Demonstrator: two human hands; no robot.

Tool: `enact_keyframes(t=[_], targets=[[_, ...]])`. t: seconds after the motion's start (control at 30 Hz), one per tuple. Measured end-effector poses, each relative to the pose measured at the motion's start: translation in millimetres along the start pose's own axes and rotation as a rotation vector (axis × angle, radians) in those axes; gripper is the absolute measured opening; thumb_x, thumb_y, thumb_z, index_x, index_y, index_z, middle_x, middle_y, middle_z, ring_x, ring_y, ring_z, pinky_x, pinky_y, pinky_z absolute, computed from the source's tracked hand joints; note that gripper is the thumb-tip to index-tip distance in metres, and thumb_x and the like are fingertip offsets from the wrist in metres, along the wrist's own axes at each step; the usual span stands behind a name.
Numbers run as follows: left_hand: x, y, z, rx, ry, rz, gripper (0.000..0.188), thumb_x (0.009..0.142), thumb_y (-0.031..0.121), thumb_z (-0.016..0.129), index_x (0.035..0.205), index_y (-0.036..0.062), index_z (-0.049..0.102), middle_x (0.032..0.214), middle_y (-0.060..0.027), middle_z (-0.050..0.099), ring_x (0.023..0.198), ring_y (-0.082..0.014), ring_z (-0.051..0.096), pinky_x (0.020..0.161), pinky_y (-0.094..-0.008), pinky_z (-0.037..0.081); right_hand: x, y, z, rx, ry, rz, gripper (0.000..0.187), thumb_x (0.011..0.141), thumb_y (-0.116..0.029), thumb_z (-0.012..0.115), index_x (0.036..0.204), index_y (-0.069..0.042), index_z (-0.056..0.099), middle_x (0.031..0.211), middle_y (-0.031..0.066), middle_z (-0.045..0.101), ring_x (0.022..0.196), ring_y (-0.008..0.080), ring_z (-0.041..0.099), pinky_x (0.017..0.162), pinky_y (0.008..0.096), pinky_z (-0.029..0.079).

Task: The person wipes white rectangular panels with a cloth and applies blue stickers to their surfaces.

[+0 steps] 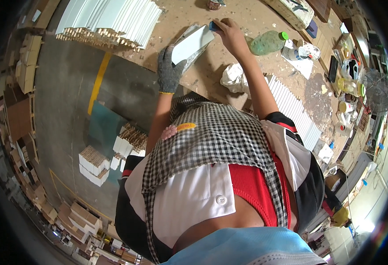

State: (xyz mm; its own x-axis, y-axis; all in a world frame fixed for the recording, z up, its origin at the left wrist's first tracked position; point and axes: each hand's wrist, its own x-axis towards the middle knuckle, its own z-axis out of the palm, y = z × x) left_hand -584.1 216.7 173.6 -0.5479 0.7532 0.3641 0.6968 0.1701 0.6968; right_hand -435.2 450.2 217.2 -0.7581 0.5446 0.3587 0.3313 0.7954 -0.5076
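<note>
Right beside the right forearm (258, 84): green bottle (266, 43), crumpled white wad (234, 78).

1. This is a workshop, apparently for woodwork: the table (178, 20) has a bare brown top covered in stains and splatters.
2. On the table's left part lie many white lengths (110, 20) with wood-coloured ends; a row of white strips (298, 112) lies on its right part.
3. Bottles and tubs clutter the table's right side, among them a green bottle (267, 43).
4. Left of the table, the grey floor (68, 119) bears a yellow line (99, 84) and stacked cut pieces (94, 161).
5. Farther left of the table stand piled boards (81, 218).
</note>
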Motion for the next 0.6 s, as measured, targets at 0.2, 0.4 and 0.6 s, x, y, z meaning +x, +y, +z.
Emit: enact_keyframes(t=[0.2,0.4,0.6], targets=[[-1,-8,0,-0.182,-0.057,-0.162,0.089,0.079,0.023,0.084,0.149,-0.0003,0.034,0.138,-0.0223,0.049,0.122,-0.0317,0.054,0.102,-0.0419,0.048,-5,4,4,-0.138,-0.032,-0.046,0.036,0.087,-0.007,0.065,0.123,-0.009,0.067,0.113,0.0153,0.063,0.103,0.037,0.059,0.088,0.045,0.05],[6,10,-2,-0.591,-0.097,-0.364,0.117,0.074,0.006,0.085,0.158,0.0051,0.004,0.14,-0.0184,0.048,0.122,-0.0273,0.055,0.1,-0.0403,0.051,6,-37,13,0.088,-0.074,-0.15,0.034,0.089,-0.007,0.061,0.123,-0.011,0.066,0.113,0.014,0.064,0.106,0.0343,0.059,0.092,0.0425,0.05],[20,18,-11,-1.666,-0.078,-0.868,0.083,0.087,0.027,0.072,0.152,0.0077,0.024,0.128,-0.0151,0.058,0.114,-0.0271,0.061,0.094,-0.0448,0.055,13,-91,27,0.028,-0.141,-0.441,0.039,0.084,-0.003,0.057,0.121,-0.009,0.067,0.117,0.01,0.062,0.111,0.0278,0.058,0.098,0.0365,0.048]])
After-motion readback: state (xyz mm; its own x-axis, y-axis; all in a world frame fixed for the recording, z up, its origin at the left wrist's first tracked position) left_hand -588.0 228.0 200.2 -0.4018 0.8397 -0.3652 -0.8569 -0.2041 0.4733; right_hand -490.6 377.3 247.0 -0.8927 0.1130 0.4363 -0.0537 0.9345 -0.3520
